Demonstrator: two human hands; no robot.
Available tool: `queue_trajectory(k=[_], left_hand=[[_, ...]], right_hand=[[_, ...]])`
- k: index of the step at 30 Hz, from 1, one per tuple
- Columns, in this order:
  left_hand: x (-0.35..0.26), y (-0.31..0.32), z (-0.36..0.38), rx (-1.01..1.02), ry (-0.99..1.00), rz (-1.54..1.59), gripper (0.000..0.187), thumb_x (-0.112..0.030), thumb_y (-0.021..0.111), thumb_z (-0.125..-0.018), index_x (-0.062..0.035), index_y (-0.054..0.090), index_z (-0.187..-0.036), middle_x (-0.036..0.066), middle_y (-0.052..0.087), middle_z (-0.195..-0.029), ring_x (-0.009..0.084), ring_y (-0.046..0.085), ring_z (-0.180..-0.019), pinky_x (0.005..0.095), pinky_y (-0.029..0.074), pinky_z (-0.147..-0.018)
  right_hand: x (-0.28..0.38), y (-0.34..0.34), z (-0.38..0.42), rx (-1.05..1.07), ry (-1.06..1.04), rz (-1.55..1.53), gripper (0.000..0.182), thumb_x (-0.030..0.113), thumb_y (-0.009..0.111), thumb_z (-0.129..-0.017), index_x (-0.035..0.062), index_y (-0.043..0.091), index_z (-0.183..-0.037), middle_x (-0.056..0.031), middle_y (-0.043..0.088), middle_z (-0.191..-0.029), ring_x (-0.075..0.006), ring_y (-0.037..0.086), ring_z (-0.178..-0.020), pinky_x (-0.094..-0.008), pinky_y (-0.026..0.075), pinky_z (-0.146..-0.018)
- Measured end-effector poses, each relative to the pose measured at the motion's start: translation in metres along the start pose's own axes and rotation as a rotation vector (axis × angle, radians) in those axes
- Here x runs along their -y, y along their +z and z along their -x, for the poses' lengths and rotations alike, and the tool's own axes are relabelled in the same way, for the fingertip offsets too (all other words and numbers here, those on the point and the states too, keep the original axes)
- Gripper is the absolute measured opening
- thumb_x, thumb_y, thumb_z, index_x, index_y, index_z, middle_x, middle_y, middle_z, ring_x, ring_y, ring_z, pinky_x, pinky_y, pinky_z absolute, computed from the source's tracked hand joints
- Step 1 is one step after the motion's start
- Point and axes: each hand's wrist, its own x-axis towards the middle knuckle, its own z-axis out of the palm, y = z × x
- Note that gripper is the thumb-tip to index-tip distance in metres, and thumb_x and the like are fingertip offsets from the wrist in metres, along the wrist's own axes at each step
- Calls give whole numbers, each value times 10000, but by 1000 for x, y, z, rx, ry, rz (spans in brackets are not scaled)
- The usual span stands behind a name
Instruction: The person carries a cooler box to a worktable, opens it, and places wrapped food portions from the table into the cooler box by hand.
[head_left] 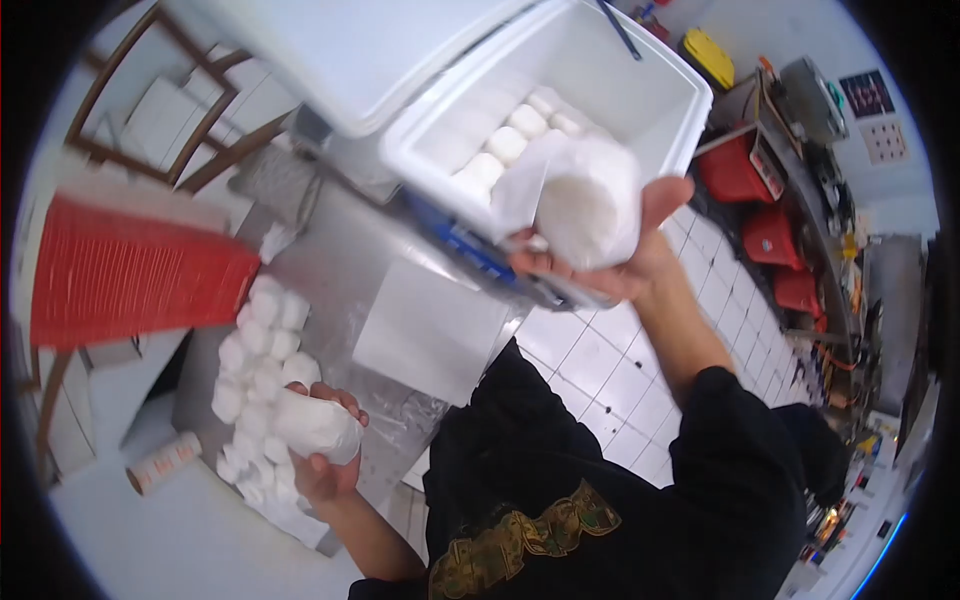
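My left hand [330, 470] is wrapped round a white paper-covered bundle [318, 428], just over a pile of white round pieces [262, 350] on the metal table [335, 250]. My right hand [625, 270] is raised at the front edge of an open white cooler [545, 75]. On its palm rests a whitish round piece [578, 212] with white paper [610, 165] around it, thumb and fingers at the sides. Inside the cooler, more white balls [507, 145] sit in rows behind that paper.
A white sheet [430, 325] lies on the metal table near my body. Stacked red baskets [140, 270] and a paper roll [163, 463] are at the left. Red bins [770, 238] stand under a counter at the right. The cooler lid [350, 50] is raised.
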Motion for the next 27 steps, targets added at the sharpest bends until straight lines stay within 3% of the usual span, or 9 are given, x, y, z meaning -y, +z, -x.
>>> queue_trajectory(k=[2,4,6,9,11,16,20,25,27], left_hand=[[1,58,-49,46,-46,-63,933,-351,912,-742,-129,353,-1455,106,529,-1091,297,560,-1032,427,488,-827],[5,104,-95,67,-29,-282,1004,-448,884,-760,-24,326,-1479,161,549,-1217,311,607,-1050,434,539,-836],[15,125,-137,-19,111,-707,1015,-470,838,-809,95,324,-1477,191,557,-1340,297,641,-1112,422,562,-904],[29,214,-237,268,-89,-1142,720,-234,823,-822,41,486,-1395,136,630,-1212,203,633,-1077,324,509,-941],[68,216,-297,499,-107,-1304,661,-251,801,-837,13,513,-1370,136,651,-1177,232,652,-1053,328,511,-932],[167,206,-400,824,-585,-2028,789,-293,853,-749,-53,510,-1418,204,651,-1268,319,629,-1171,402,496,-999],[233,180,-452,884,-1204,-2153,920,-230,888,-693,-74,463,-1494,218,635,-1318,347,637,-1179,454,514,-992],[261,163,-460,955,-1229,-2365,860,-165,853,-728,-116,484,-1504,172,635,-1358,337,627,-1217,462,524,-983],[259,159,-457,990,-1194,-2329,794,-149,825,-756,-128,514,-1486,155,633,-1371,335,623,-1225,459,523,-988]], right_hand=[[67,-35,-14,-38,-53,64,888,720,607,-826,23,510,-1367,-171,628,-1273,-312,650,-1161,-433,561,-1012],[126,-77,-37,-49,-38,411,767,616,641,-916,-17,538,-1337,-182,624,-1288,-299,649,-1174,-425,534,-1059],[158,-104,-68,58,142,686,806,637,694,-869,2,533,-1337,-182,616,-1311,-275,621,-1217,-396,497,-1079],[167,-136,-107,-4,601,948,731,489,786,-843,-8,521,-1309,-181,589,-1334,-283,591,-1249,-393,500,-1059],[157,-149,-125,-63,880,1042,683,330,841,-818,-16,504,-1300,-183,566,-1342,-308,576,-1259,-408,515,-1039],[100,-232,-163,66,1314,1022,840,11,899,-693,-12,413,-1377,-197,515,-1374,-368,544,-1287,-467,507,-1066],[71,-245,-172,-5,1338,994,845,-54,856,-706,-26,388,-1408,-198,507,-1382,-378,519,-1309,-509,465,-1121],[51,-256,-172,-96,1275,856,838,-83,825,-716,-14,384,-1425,-202,489,-1395,-384,481,-1342,-531,460,-1125],[26,-316,-172,161,1204,887,838,-95,814,-719,-13,379,-1430,-204,481,-1399,-378,475,-1344,-527,468,-1112]])
